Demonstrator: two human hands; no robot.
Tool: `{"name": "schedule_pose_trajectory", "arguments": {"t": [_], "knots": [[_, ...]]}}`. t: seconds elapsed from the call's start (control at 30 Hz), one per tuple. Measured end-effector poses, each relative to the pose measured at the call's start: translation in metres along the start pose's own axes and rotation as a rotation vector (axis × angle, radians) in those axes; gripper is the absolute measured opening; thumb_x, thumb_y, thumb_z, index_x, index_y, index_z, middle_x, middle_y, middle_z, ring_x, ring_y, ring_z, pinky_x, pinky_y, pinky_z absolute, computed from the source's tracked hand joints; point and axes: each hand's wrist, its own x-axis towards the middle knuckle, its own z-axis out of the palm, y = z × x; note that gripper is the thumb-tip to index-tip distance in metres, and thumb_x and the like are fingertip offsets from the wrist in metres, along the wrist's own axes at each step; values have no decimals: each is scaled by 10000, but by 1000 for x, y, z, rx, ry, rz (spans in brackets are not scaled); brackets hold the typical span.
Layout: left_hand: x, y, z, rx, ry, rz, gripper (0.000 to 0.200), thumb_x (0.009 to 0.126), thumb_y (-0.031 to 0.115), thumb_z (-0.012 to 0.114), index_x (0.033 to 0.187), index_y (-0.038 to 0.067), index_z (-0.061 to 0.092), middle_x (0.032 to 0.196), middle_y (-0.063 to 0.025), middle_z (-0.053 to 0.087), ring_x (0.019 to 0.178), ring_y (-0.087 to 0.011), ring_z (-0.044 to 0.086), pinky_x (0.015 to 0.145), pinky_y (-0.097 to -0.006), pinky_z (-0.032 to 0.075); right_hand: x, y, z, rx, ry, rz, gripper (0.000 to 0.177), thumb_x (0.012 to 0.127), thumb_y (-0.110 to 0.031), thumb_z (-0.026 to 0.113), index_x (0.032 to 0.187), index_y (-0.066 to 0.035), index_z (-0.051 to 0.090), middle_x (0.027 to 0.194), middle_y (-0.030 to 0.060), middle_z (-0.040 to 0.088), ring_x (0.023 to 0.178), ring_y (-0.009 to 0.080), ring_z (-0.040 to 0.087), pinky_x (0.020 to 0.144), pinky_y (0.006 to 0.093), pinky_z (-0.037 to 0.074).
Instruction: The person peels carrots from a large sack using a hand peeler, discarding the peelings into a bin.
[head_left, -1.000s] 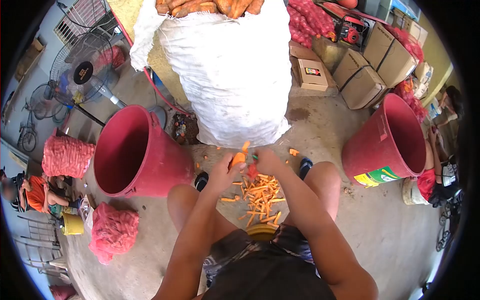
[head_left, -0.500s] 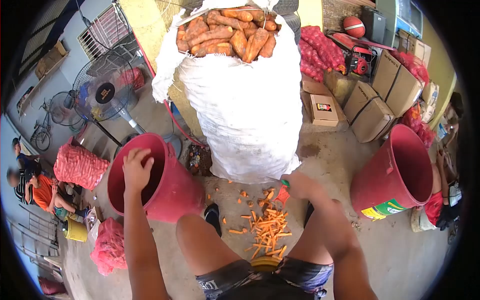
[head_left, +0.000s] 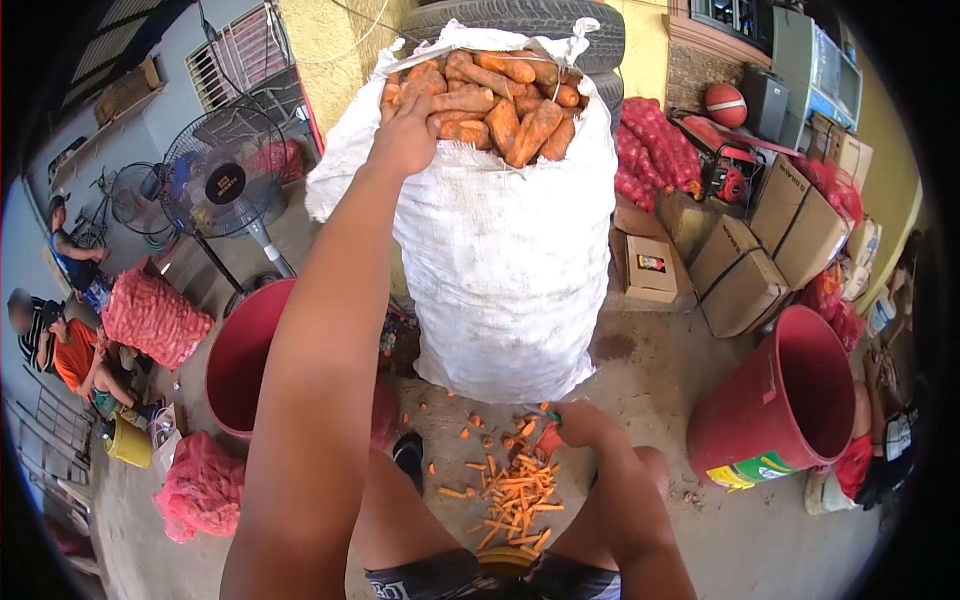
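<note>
A white woven sack [head_left: 505,270] stands upright in front of me, heaped at its mouth with unpeeled-looking carrots [head_left: 505,125]. My left hand [head_left: 404,140] rests on the carrots at the left side of the heap, its thumb apart from its fingers; the fingertips touch a carrot. Low at the sack's foot, my right hand [head_left: 588,424] is closed around a small hand tool [head_left: 548,440] with red and green parts; its working end is hard to make out. Under it, between my legs, orange carrot strips [head_left: 520,497] lie scattered on the floor.
A red bin [head_left: 240,340] stands at the left, partly behind my left arm, and another red bin [head_left: 775,400] at the right. Beyond are a standing fan [head_left: 225,185], cardboard boxes [head_left: 740,265] and filled red net bags [head_left: 155,318]. People [head_left: 80,350] sit at the far left.
My left hand has gone from above the left bin up to the carrots on the sack. My right hand stays low with the tool. The view has tilted up somewhat.
</note>
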Motion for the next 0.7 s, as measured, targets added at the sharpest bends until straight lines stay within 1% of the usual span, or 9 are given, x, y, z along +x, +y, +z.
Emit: {"name": "schedule_pose_trajectory", "arguments": {"t": [0.03, 0.1, 0.23, 0.33, 0.4, 0.53, 0.6, 0.67, 0.7], "knots": [[5, 11, -12, 1, 7, 1, 501, 1047, 336, 577, 1485, 95, 562, 1598, -136, 485, 1469, -399, 408, 1165, -527, 405, 2, -3, -3, 3, -9, 2, 420, 890, -124, 632, 1308, -120, 671, 1148, 227, 734, 1064, 431, 691, 894, 501, 549], [12, 27, -29, 92, -296, -282, 554, 1042, 388, 572, 1534, 140, 517, 1643, -120, 432, 1514, -387, 345, 1158, -577, 387, -1, -8, -12, 13, -21, 17, 425, 885, -120, 635, 1308, -124, 673, 1153, 225, 734, 1076, 427, 690, 905, 500, 547], [10, 34, -48, 220, -377, -271, 524, 1019, 390, 629, 1483, 150, 585, 1577, -127, 507, 1479, -348, 392, 1147, -581, 379, 2, -2, -15, 58, -8, 60, 431, 873, -124, 658, 1303, -138, 679, 1160, 217, 734, 1092, 422, 686, 928, 498, 543], [-6, 23, -61, 156, -310, -167, 502, 958, 374, 738, 1396, 141, 661, 1475, -120, 591, 1376, -332, 483, 1096, -521, 432, 1, -1, -14, 44, 60, 52, 431, 874, -144, 678, 1304, -150, 683, 1152, 215, 735, 1083, 422, 687, 925, 502, 545], [-16, 6, -73, -381, -280, -285, 463, 915, 343, 811, 1309, 118, 717, 1290, -69, 689, 1160, -282, 623, 1004, -446, 502, -8, -12, -27, 48, 18, 75, 448, 892, -148, 648, 1340, -138, 664, 1184, 227, 724, 1114, 421, 680, 950, 502, 541], [-70, -8, -106, -806, -194, -547, 373, 975, 414, 746, 1196, 116, 704, 1159, -46, 665, 1052, -210, 645, 921, -379, 518, -16, -15, -25, 52, 0, 43, 478, 906, -139, 615, 1383, -125, 642, 1216, 243, 710, 1149, 423, 670, 968, 502, 541], [-112, -2, -106, -1588, 254, -769, 342, 1024, 393, 691, 1208, 110, 637, 1106, -40, 669, 944, -225, 677, 906, -382, 535, -13, -9, -17, 85, 26, 12, 461, 908, -143, 619, 1368, -124, 649, 1205, 245, 712, 1138, 422, 673, 958, 497, 543], [-162, 23, -112, -1810, 116, -804, 350, 1060, 379, 635, 1251, 91, 582, 1091, -55, 670, 885, -227, 682, 855, -385, 559, -13, -14, -10, 116, 40, -8, 445, 910, -147, 622, 1353, -124, 656, 1193, 247, 714, 1128, 421, 676, 949, 493, 546], [-192, 30, -106, -1729, 8, -837, 349, 1070, 385, 617, 1241, 82, 584, 1083, -64, 671, 857, -227, 683, 806, -383, 570, -13, -19, -11, 126, 105, -46, 410, 916, -161, 631, 1322, -115, 666, 1143, 242, 725, 1088, 422, 688, 927, 483, 553]]}}
